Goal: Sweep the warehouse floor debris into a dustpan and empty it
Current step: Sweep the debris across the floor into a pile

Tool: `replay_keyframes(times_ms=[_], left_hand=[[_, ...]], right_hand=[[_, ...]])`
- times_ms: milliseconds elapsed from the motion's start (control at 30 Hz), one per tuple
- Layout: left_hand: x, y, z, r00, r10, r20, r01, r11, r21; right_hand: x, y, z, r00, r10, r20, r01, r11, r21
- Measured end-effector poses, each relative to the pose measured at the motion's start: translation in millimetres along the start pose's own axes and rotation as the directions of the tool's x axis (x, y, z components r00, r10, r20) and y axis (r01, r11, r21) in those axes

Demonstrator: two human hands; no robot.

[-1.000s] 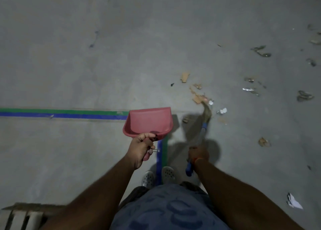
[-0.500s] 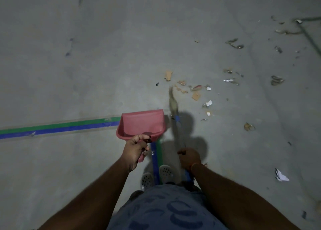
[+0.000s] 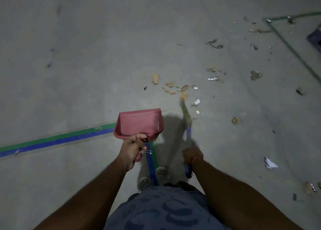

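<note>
left hand (image 3: 132, 147): fingers curled round the handle of a red dustpan (image 3: 139, 123), thumb over the top. the pan is carried level, open mouth facing away from the person, above the concrete floor (image 3: 86, 56); whether its front lip touches the floor cannot be told. a thin white cord hangs at the handle by the fingers.

right hand (image 3: 192, 154): closed round the blue handle of a hand broom (image 3: 186, 125), with an orange band at the wrist. the handle end protrudes below the hand. the broom is motion-blurred; its pale bristles point away from the person, the tip just beside a tan cardboard scrap (image 3: 183, 96).

debris: a loose cluster of cardboard pieces (image 3: 155, 79) and white paper bits (image 3: 196, 101) lies on the floor beyond the bristle tip, ahead and to the right of the dustpan and apart from it. further crumpled scraps (image 3: 255, 75) are scattered towards the right edge; one white paper piece (image 3: 269, 163) lies right of the right forearm.

surroundings: green-and-blue floor tape (image 3: 57, 140) runs from the left edge to beneath the dustpan, then turns towards the person's feet. two perforated pale shoes (image 3: 161, 173) stand either side of the tape. a patterned blue shirt (image 3: 161, 210) fills the lower centre.
</note>
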State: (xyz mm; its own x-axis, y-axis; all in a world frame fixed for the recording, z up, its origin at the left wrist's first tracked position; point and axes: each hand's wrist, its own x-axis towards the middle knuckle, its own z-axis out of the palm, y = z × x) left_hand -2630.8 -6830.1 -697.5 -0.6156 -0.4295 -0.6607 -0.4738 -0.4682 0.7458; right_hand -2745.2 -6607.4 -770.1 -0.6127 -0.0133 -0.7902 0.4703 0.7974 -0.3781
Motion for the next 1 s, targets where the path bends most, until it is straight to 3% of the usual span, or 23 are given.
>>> replay_keyframes(times_ms=[300, 467, 600, 700, 900, 1000], left_hand=[[-3, -4, 3, 1.000, 0.002, 0.027, -0.003, 0.999, 0.037], [-4, -15, 14, 0.998, -0.011, 0.065, 0.006, 0.997, 0.076], [-9, -19, 29, 0.992, 0.002, 0.129, -0.015, 0.995, 0.100], [-14, -25, 39, 0.985, 0.010, 0.172, -0.032, 0.992, 0.126], [-26, -44, 42, 0.970, -0.030, 0.241, -0.021, 0.978, 0.207], [-35, -47, 41, 0.965, -0.043, 0.258, -0.018, 0.973, 0.231]], right_hand=[[-24, 30, 0, 0.952, 0.077, -0.297, -0.054, 0.995, 0.085], [-32, 47, -1, 0.987, 0.030, -0.156, -0.005, 0.988, 0.157], [-46, 66, 2, 0.998, -0.056, -0.012, 0.056, 0.998, -0.016], [-51, 99, 8, 0.999, -0.016, 0.038, 0.019, 0.997, -0.080], [-54, 153, 8, 0.973, 0.205, -0.110, -0.187, 0.971, 0.152], [-59, 156, 9, 0.937, 0.252, -0.242, -0.191, 0.950, 0.249]])
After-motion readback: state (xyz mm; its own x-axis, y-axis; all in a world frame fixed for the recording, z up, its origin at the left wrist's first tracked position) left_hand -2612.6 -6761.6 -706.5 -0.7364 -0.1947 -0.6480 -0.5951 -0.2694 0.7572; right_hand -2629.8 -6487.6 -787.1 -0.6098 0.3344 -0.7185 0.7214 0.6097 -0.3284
